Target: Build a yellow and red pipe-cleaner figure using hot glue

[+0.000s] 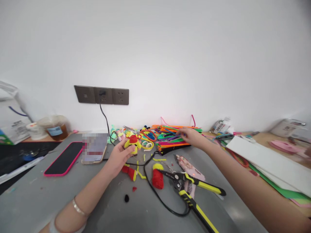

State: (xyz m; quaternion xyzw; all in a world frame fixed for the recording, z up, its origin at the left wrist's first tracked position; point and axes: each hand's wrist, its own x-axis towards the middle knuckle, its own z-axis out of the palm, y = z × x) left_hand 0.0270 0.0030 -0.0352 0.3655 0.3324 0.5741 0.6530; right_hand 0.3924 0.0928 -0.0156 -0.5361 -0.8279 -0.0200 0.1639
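Observation:
My left hand (118,157) is closed around a small yellow and red pipe-cleaner figure (133,143), held just above the grey table (80,194). My right hand (190,136) reaches out over a pile of coloured pipe cleaners (170,137) by the wall, fingers bent down onto the strands; whether it grips one I cannot tell. Red and yellow fuzzy pieces (157,176) lie on the table in front of me.
Yellow-handled pliers (191,191) and a black cable (155,194) lie near the front. A pink-cased phone (63,158) and a second phone (94,149) rest at left. White and green sheets (269,161) lie at right. Jars (54,127) and wall sockets (102,94) line the back.

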